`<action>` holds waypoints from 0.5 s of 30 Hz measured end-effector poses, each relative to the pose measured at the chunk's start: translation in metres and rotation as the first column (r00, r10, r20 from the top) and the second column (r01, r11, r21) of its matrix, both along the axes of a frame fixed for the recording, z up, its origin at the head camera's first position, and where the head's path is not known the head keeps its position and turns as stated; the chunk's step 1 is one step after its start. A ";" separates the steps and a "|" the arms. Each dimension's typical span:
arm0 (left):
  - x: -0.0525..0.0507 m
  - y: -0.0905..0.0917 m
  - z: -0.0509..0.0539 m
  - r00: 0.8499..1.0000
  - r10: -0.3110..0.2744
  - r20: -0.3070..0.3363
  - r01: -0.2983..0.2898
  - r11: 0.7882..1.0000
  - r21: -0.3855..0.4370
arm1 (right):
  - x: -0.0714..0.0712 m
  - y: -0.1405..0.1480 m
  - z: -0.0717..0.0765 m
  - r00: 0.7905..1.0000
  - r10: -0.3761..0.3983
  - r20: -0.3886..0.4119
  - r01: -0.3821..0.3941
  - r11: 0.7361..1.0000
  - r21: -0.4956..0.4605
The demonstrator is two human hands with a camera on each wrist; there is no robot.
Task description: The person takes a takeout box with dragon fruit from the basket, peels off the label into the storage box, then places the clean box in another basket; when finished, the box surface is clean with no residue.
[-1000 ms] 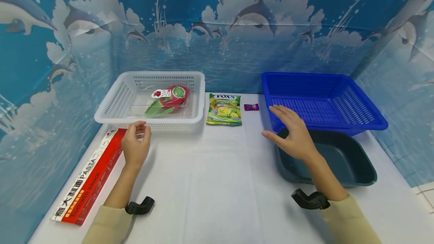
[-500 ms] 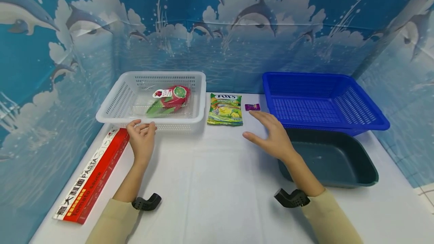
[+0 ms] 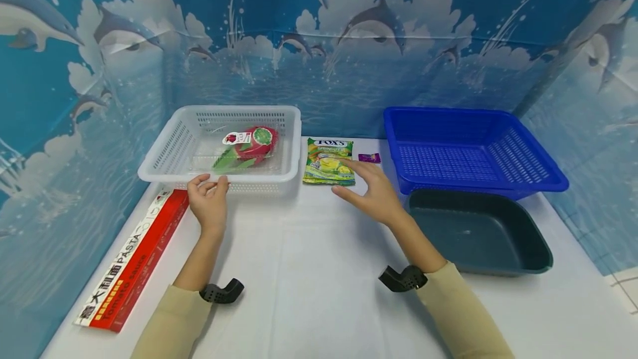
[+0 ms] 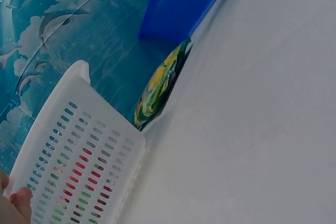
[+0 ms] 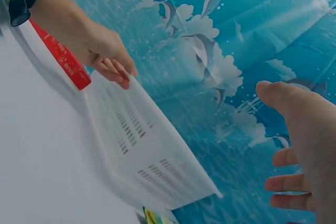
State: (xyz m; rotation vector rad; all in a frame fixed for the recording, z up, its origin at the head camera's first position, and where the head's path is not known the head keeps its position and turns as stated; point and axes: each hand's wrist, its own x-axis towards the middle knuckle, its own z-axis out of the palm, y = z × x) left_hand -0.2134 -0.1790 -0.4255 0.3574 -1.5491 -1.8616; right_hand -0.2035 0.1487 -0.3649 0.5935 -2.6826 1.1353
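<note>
Head view, white basket (image 3: 264, 178): stands upright on the bench (image 3: 309, 292).
Head view, left hand (image 3: 211, 204): located at the front rim of the white basket; your grip pinches that rim between thumb and curled fingers.
Head view, right hand (image 3: 374, 198): located right of the white basket and nearer to you; your grip is spread, thumb apart from fingers, fingertips overlapping the Fox's packet in this view.
Head view, Fox's packet (image 3: 324, 162): lies flat just beside the white basket, on its right.
Head view, purple sachet (image 3: 369, 158): lies right of the white basket, past the Fox's packet.
Head view, clear pack (image 3: 251, 151): sits inside the white basket; red and green contents show through.
Head view, pasta pack (image 3: 134, 259): extends from the front left of the white basket toward you.
Head view, blue basket (image 3: 448, 126): stands well to the right of the white basket.
Head view, dark green tray (image 3: 468, 237): stands well to the right of the white basket and nearer to you.
Head view, dolphin curtain (image 3: 279, 82): hangs behind the white basket.
Left wrist view, left hand: your thumb bears on the outer wall of the white basket, below the rim; the frame crops the rest.
Left wrist view, right hand: fingertips only, apart from the Fox's packet and the white basket.
Right wrist view, right hand: your thumb stands wide of the fingers, apart from the white basket.
Right wrist view, left hand: your fingers are at the rim of the white basket, near the pasta pack.
</note>
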 end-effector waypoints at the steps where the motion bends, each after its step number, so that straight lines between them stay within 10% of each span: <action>1: -0.001 0.000 0.000 1.000 0.004 -0.006 -0.004 1.000 0.015 | -0.003 -0.004 0.000 1.000 0.002 -0.004 -0.002 1.000 -0.010; 15: -0.001 -0.006 0.005 0.991 -0.132 -0.012 0.133 0.982 0.132 | -0.044 -0.057 0.012 0.997 0.071 -0.025 -0.075 0.971 -0.229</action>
